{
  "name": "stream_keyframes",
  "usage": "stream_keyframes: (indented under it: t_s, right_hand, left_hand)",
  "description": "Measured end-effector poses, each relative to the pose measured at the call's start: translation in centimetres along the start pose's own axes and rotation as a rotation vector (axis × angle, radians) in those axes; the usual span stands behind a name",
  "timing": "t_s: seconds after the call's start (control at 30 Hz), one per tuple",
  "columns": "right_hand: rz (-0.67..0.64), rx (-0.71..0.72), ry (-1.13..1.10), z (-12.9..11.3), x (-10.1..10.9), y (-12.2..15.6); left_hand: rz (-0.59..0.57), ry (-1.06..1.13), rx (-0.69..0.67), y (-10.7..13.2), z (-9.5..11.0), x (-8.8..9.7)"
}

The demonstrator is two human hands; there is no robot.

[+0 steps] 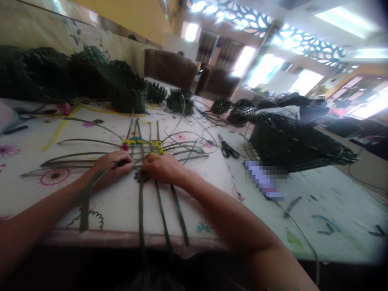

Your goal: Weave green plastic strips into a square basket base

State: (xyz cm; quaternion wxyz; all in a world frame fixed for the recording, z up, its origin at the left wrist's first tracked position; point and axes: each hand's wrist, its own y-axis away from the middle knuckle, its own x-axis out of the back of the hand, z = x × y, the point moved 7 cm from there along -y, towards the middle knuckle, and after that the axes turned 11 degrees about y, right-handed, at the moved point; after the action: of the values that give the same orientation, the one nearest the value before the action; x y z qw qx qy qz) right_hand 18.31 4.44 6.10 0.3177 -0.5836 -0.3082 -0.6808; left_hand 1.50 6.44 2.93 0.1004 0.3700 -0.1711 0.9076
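A loose lattice of dark green flat strips [159,202] lies on the flowered tablecloth, its ends fanning out to both sides and over the near table edge. Yellow cord [145,142] runs around the far part of the lattice's crossing centre. At the near left corner of that centre, my left hand [117,163] is closed on a green strip. My right hand [162,166] pinches strips at the near right side, its fingertips close to the left ones. The exact grip of both hands is partly hidden and blurred.
Dark green woven baskets [127,87] line the back left. A large basket [297,141] stands at the right, with black scissors [227,147] beside it. A blurred purple item [262,180] and strip offcuts [325,228] lie on the pale right-hand cloth. Chairs [169,68] stand behind.
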Motion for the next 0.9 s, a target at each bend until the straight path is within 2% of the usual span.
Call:
stream_keyframes:
  t_s: [0.17, 0.3, 0.5, 0.6, 0.9]
  right_hand:
    - [0.057, 0.004, -0.107, 1.0, -0.1, -0.4]
    - [0.087, 0.059, -0.194, 1.0, -0.2, -0.6]
    - [0.092, 0.133, -0.04, -0.6, -0.8, -0.2]
    - [0.129, 0.158, -0.046, -0.8, -1.2, -0.4]
    - [0.245, 0.157, -0.277, 0.7, -2.4, -1.2]
  left_hand:
    - [-0.008, -0.002, 0.007, 0.0, -0.3, -0.1]
    - [-0.029, -0.011, 0.019, -0.1, -0.3, -0.1]
    - [-0.028, -0.002, 0.002, 0.0, -0.3, -0.1]
    - [-0.02, 0.017, 0.0, 0.0, -0.6, -0.2]
    - [-0.1, 0.096, -0.056, -0.1, -1.2, -0.4]
